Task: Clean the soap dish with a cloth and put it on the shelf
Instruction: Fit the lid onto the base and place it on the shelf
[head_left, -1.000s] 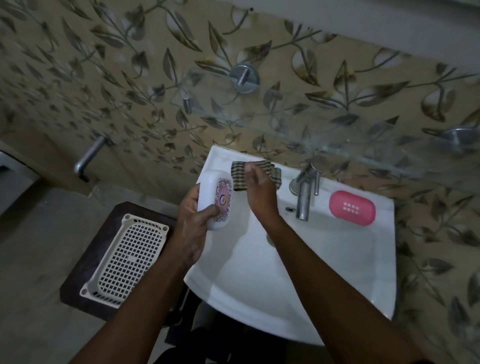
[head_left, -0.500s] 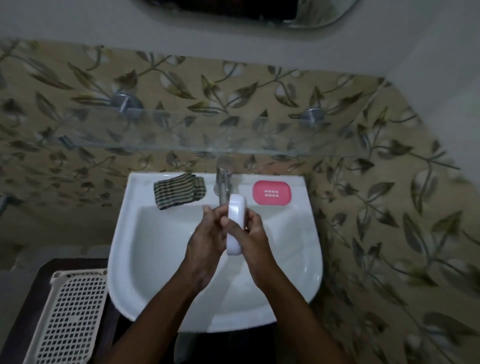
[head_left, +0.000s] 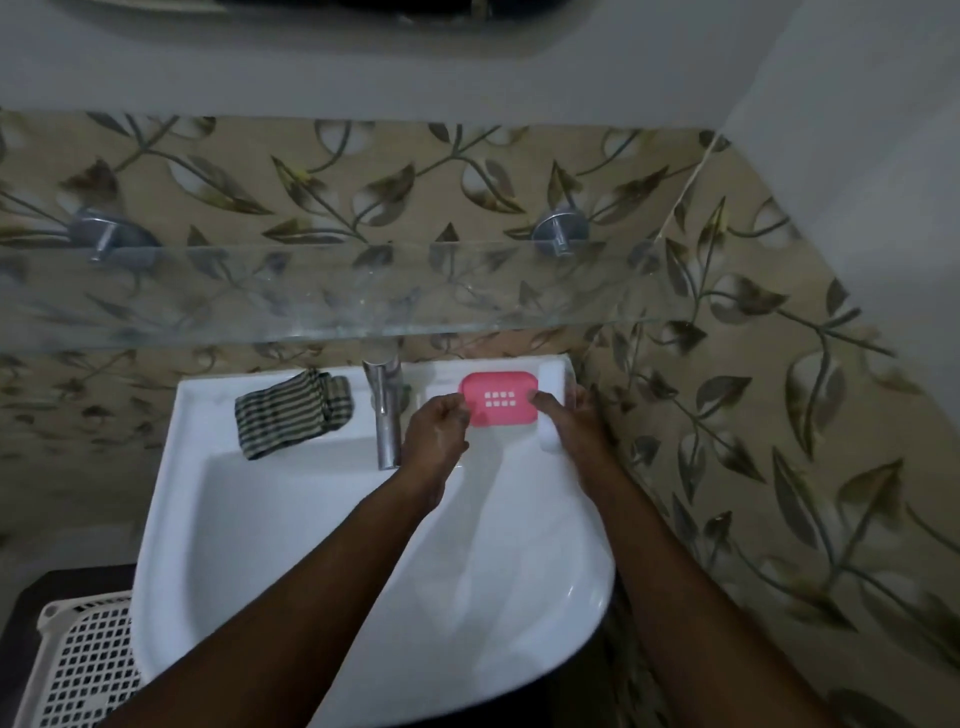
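Head view, looking down over a white sink (head_left: 291, 545): I see both of my hands at its back right corner, on either side of the pink soap dish tray (head_left: 498, 398). My left hand (head_left: 435, 431) has its fingers curled, the tips touching the tray's left end. My right hand (head_left: 579, 423) is wrapped around the white soap dish cover (head_left: 551, 402), holding it upright on edge at the sink's right rim, while its thumb presses the tray's right end. The tray lies flat on the back ledge, its grid of small holes facing up, just right of the chrome tap (head_left: 384, 410). A striped cloth (head_left: 293, 410) lies folded on the ledge left of the tap, apart from both hands. Above the sink, a glass shelf (head_left: 332, 296) runs along the leaf-patterned tile wall (head_left: 753, 364) on two round metal brackets. Low at the left edge sits a white plastic mesh basket (head_left: 78, 670).
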